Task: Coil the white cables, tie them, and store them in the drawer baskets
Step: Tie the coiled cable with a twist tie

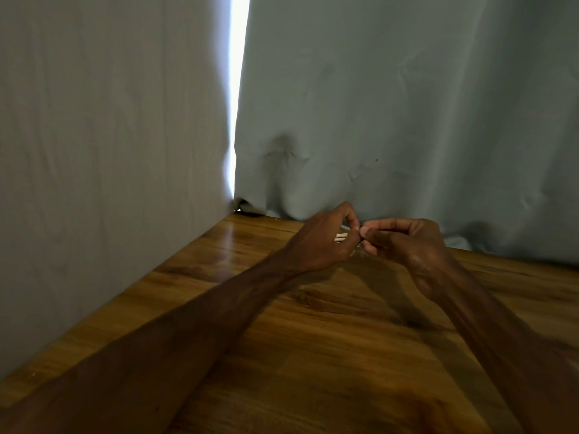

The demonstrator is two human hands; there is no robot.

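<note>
White cable point(341, 237) mostly hidden inside left hand point(322, 242); right hand point(404, 242) pinch unclear

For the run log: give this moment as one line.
left hand: holds cable | right hand: pinches cable | both: above table | baskets: not in view

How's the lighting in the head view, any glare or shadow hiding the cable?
Head view: dim overall; curtain gap blown out white, casting glare on the wooden table; left hand and right hand sit in shadow, so only a few strands of white cable show.
</note>
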